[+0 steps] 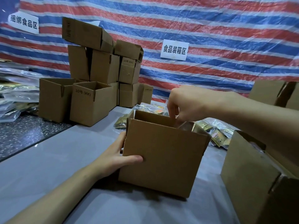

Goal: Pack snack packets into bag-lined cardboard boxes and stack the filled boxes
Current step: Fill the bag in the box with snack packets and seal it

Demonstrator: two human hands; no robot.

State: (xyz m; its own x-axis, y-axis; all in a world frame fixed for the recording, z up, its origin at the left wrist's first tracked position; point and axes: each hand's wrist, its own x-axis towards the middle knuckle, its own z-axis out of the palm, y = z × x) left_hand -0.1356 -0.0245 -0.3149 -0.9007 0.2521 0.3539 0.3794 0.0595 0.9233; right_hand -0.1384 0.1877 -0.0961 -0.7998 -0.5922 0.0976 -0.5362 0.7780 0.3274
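A: Where do we have the box?

B: The open cardboard box (163,159) stands upright on the grey table (64,159), right in front of us. Our left hand (118,156) grips its near left corner, with the thumb laid across the front face and the other fingers wrapped round the side wall.

A: And our right hand (182,104)?

B: It hangs over the far right corner of the opening. The fingers curl downward with their tips close together, just above a crinkled shiny sheet (186,126) that pokes up inside the box. We cannot tell whether the fingertips pinch that sheet or hold nothing.

A: Where are the snack packets (215,135)?

B: We see them loose on the table behind the box and to its right, gold and dark, some under clear film. A few more lie by the box's far left corner.

A: What else is round us?

B: A stack of cardboard boxes (97,62) stands at the back left, the front one printed "10号 (KK)". A second open box (258,183) sits near us at the right edge. Behind everything hangs a striped tarp (210,29) in red, white and blue, with a white paper sign (174,50) on it.
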